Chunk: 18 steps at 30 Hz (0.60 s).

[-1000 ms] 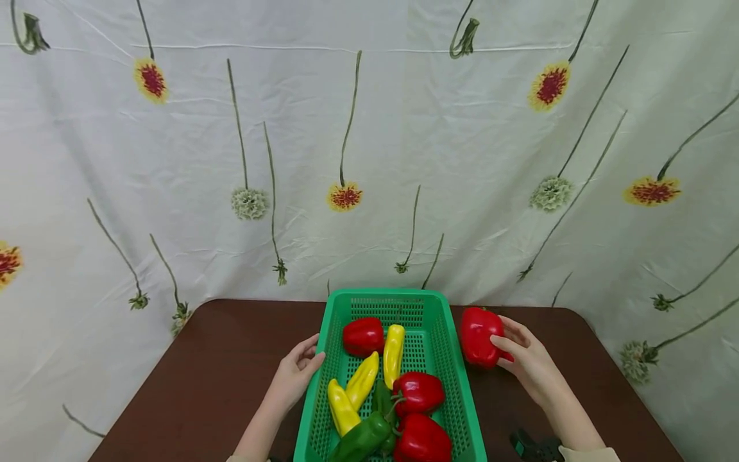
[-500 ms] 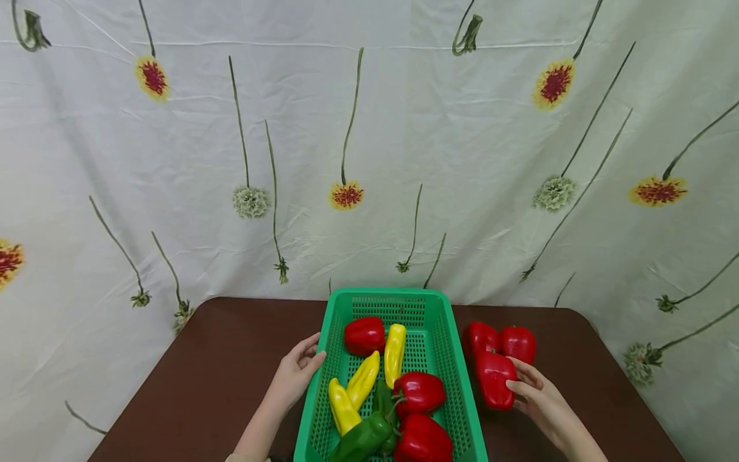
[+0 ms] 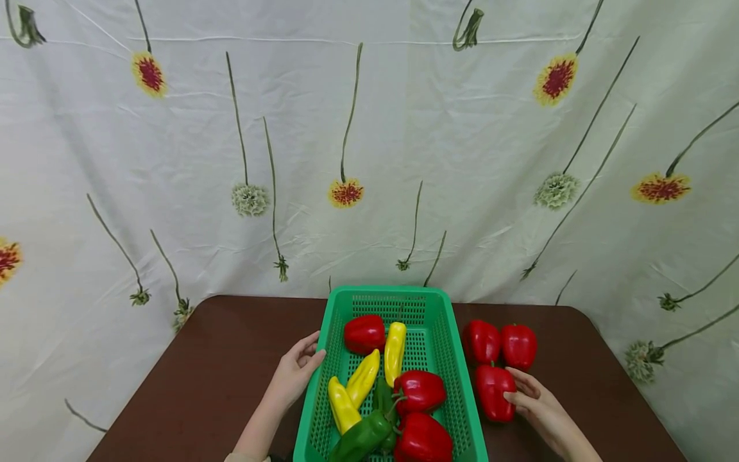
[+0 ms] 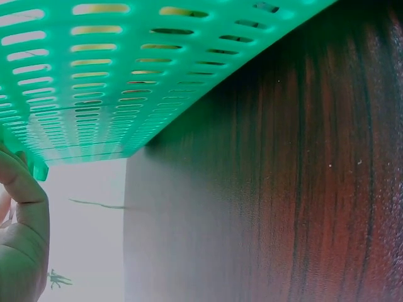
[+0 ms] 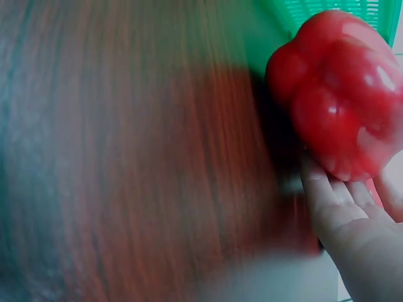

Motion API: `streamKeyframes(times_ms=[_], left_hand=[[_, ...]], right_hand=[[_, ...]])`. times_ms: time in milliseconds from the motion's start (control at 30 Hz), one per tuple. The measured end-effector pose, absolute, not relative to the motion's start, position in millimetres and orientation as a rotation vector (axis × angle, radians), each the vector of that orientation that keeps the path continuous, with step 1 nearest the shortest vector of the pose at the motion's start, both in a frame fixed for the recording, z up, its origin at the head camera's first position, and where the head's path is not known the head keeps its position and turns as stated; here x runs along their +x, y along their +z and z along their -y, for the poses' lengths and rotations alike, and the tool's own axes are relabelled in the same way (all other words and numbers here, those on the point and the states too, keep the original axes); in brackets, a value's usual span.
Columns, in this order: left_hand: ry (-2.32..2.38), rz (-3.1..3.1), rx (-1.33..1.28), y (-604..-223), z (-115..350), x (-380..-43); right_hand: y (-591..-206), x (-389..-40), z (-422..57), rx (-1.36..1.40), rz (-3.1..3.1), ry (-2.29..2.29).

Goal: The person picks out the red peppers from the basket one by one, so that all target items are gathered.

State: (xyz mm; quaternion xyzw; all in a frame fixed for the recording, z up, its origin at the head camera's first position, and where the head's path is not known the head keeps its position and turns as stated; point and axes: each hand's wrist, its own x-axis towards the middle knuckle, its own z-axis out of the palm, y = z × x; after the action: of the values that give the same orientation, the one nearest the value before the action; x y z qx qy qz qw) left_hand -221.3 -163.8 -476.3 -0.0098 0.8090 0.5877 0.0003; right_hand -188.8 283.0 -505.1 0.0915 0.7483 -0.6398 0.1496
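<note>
On the table to the right of the green basket (image 3: 469, 385), my right hand (image 3: 545, 410) grips a red bell pepper (image 3: 494, 393). The right wrist view shows that bell pepper (image 5: 340, 94) from its lobed end, with the fingers of my right hand (image 5: 352, 226) against its side and a dark shadow beneath. My left hand (image 3: 293, 372) holds the basket's left rim; in the left wrist view a curled part of the left hand (image 4: 25, 207) reaches the rim. Two more red bell peppers, one left (image 3: 482, 341) and one right (image 3: 519, 346), sit just behind the held one.
Inside the basket lie a red bell pepper (image 3: 364, 334) at the back, two more nearer the front, several yellow peppers (image 3: 362, 380) and green peppers (image 3: 364, 437). The basket stands on a dark wooden table (image 3: 231, 359). A flowered cloth (image 3: 369, 128) hangs behind it.
My right hand has moved a red bell pepper from the back right toward me and down onto the table, uncovering two others behind. My left hand stays at the basket rim.
</note>
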Motion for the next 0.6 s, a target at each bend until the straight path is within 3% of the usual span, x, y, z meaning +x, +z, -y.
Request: streamKeyframes(times_ms=[600], left_hand=[[1.845, -2.557, -0.02, -476.6, 163.1, -220.4]], right_hand=[[-510.3, -191.0, -286.3, 0.338, -2.203, -1.831]])
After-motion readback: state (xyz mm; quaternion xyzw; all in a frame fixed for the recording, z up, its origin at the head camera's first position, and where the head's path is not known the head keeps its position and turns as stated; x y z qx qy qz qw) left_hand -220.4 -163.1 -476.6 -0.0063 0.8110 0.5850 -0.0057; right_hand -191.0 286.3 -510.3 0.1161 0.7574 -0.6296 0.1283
